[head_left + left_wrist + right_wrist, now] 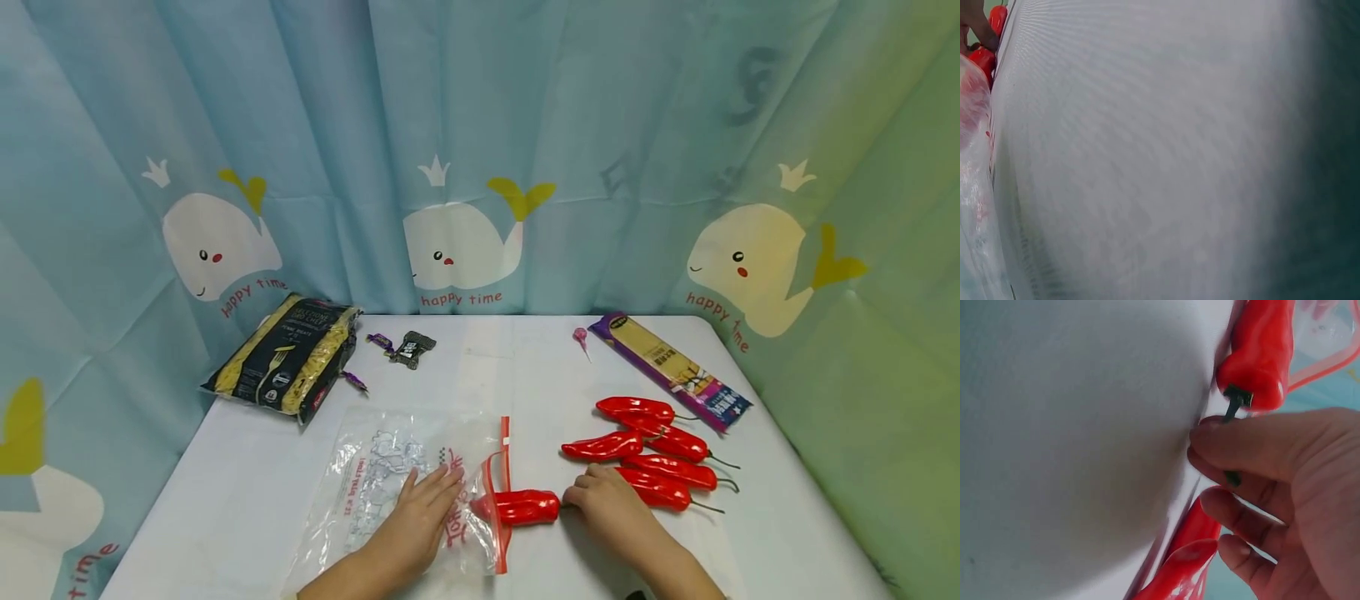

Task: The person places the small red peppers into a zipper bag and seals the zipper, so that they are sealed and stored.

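A clear zip bag [390, 467] with red print and a red zip edge lies flat on the table. My left hand [420, 517] rests on it, fingers stretched out. One red chili pepper [528, 507] has its tip inside the bag's mouth, and its thick end sticks out to the right. With thumb and forefinger, my right hand [1279, 462] pinches that pepper's green stem [1233, 407]. In the left wrist view, mostly blurred tabletop shows, with a strip of the bag at the left edge.
Several red peppers [667, 471] lie piled just right of my right hand. Farther back are a long purple packet [671, 367] and a pink lollipop [581, 335]. A pasta bag [288, 354] and small wrapped candies [411, 348] sit at the back left. A curtain [480, 125] hangs behind the table.
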The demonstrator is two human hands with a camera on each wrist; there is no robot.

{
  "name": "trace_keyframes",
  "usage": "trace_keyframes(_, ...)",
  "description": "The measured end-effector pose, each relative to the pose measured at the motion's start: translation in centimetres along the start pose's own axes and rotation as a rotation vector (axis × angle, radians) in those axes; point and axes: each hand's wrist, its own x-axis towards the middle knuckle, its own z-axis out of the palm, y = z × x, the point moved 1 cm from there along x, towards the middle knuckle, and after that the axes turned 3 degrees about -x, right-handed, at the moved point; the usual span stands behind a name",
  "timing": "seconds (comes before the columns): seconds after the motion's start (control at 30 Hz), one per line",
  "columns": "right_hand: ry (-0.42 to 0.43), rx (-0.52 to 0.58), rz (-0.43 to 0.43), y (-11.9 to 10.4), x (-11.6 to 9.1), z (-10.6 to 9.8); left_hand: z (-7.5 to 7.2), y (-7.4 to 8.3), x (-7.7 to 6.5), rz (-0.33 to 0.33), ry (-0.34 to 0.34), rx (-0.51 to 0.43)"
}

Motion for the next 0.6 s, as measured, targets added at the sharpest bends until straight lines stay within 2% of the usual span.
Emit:
trace_keyframes(0.13, 0.002, 0.096, -0.031, -0.6, 0.5, -0.4, -0.1, 0.1, 0.1, -0.003, -0.016, 0.000)
trace_keyframes(0.3, 0.093, 0.204, -0.071, -2.5, 2.0, -0.5, 0.0, 0.1, 0.0, -0.005, -0.018, 0.000)
trace_keyframes(0.47, 0.148, 0.271, -0.122, -4.5, 4.0, 0.8, 0.1, 0.1, -0.2, 0.022, 0.015, 0.020)
trace_keyframes(0.6, 0.169, 0.282, -0.134, -5.1, 4.8, 1.8, 0.0, 0.2, -0.2, 0.023, 0.024, 0.019)
